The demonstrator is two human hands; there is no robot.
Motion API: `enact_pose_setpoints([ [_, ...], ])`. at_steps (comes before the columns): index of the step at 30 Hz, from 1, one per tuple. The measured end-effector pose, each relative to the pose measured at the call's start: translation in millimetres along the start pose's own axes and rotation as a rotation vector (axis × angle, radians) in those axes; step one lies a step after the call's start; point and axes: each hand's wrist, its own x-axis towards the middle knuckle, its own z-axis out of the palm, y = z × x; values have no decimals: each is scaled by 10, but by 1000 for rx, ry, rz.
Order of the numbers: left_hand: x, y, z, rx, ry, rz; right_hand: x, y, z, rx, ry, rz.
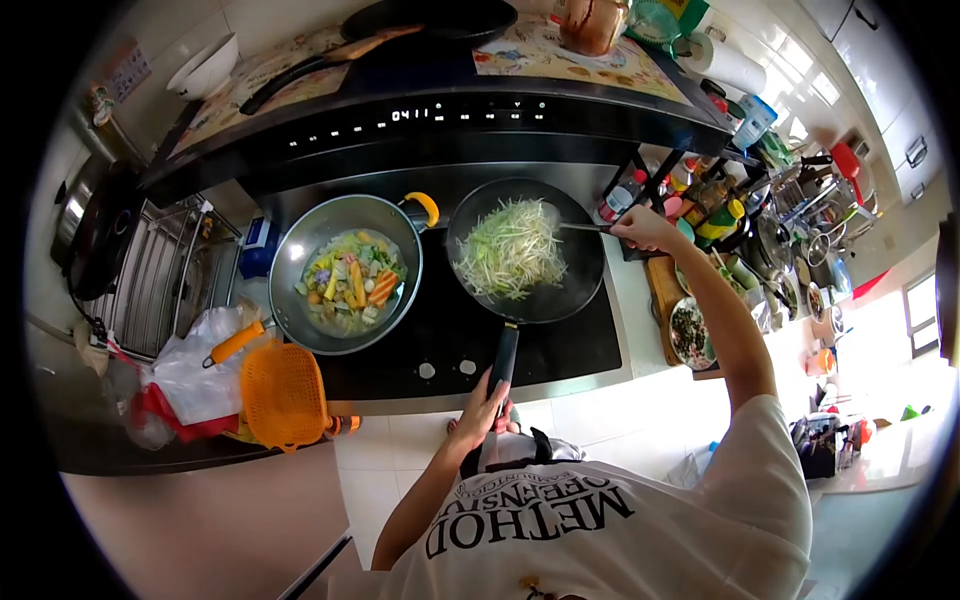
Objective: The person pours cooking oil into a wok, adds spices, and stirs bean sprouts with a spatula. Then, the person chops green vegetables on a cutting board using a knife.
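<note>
My left hand [482, 412] is wrapped round the black handle [506, 355] of a dark frying pan [583, 285] on the right side of the cooktop. Pale bean sprouts [512, 245] are heaped in the pan, with some green strips among them. My right hand [645, 230] grips a metal spatula [580, 227] that reaches over the pan's right rim. The spatula's head is partly hidden by the sprouts. Left of the pan stands a large grey wok [290, 290] with orange-yellow handles, holding mixed cut vegetables [355, 285] in liquid.
An orange plastic basket [283, 395] and a crumpled plastic bag [200, 370] lie left of the wok. The range hood [430, 115] overhangs the cooktop's back edge. On the right counter are several bottles [720, 220], a cutting board [664, 300] and a plate of chopped food [690, 335].
</note>
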Motion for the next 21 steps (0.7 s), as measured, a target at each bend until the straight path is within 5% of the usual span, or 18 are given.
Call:
enact_pose_setpoints([
  [3, -30, 45, 30, 18, 0, 12, 285, -26, 175, -247, 143, -408],
  [7, -37, -3, 55, -16, 23, 17, -187, -471, 206, -755, 239, -557],
  [13, -8, -65, 74, -1, 27, 55, -1123, -773, 105, -827, 271, -468],
  [17, 3, -80, 64, -11, 41, 12, -943, -319, -127, -485, 285, -284],
  [21, -12, -68, 57, 3, 51, 8, -171, 346, -105, -498, 227, -292],
])
